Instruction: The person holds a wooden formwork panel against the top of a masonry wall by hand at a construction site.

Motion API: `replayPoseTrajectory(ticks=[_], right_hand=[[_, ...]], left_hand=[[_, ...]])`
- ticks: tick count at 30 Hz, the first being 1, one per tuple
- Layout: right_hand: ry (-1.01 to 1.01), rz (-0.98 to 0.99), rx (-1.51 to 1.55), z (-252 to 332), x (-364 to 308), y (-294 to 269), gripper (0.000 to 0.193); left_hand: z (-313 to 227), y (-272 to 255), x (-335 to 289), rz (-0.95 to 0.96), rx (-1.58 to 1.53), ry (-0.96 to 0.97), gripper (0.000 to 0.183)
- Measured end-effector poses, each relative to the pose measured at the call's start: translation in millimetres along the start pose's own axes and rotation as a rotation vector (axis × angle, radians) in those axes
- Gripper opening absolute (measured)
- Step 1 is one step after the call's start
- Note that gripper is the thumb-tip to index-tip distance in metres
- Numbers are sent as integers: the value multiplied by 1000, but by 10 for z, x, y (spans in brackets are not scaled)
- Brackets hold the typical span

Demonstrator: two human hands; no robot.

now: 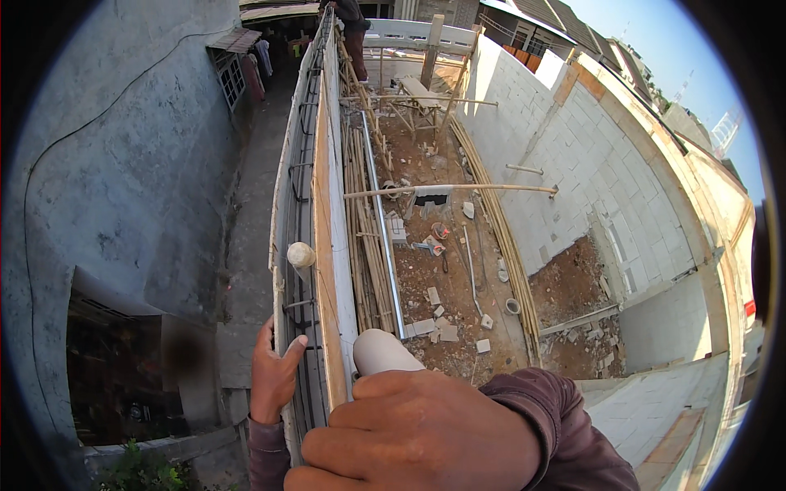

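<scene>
A long narrow trough between two boards runs away from me along a wall top, with dark steel bars (304,172) inside. My left hand (277,372) is closed over the edge of the left form board (280,295), thumb on the trough side. My right hand (417,438) is a fist in the foreground, its fingers wrapped round something hidden below. A pale, smooth cylinder (385,352) sticks out just beyond its knuckles; whether the fist holds it I cannot tell. Ahead, a whitish round-topped stub (300,255) stands in the trough near the right form board (329,245).
Left, an alley (254,188) lies far below beside a grey wall (139,164). Right, bamboo poles (368,237), block pieces and rubble lie on a dirt floor (426,303). A bamboo crosspiece (450,188) spans the room. Another person (354,33) is at the trough's far end.
</scene>
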State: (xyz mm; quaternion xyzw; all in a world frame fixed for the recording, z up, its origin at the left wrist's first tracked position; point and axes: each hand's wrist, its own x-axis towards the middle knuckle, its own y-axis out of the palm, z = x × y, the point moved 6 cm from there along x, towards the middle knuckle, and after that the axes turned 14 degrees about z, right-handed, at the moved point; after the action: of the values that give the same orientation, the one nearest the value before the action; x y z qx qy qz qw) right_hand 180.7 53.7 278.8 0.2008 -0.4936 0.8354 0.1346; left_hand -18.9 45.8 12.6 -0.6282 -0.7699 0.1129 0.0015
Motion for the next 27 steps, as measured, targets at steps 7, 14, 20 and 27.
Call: replayPoseTrajectory(ticks=[7,14,20,27], right_hand=[[-17,117,-30,35,61,-56,16],[103,486,52,-52,30,98,24],[289,648,294,-696,-534,1152,29],[1036,1570,539,-1495,-2671,2622,43]], left_hand=[[-71,8,-11,0,18,-39,55],[28,-11,24,14,-3,-35,55],[-36,1,-15,14,12,23,54],[40,9,34,8,18,44,55]])
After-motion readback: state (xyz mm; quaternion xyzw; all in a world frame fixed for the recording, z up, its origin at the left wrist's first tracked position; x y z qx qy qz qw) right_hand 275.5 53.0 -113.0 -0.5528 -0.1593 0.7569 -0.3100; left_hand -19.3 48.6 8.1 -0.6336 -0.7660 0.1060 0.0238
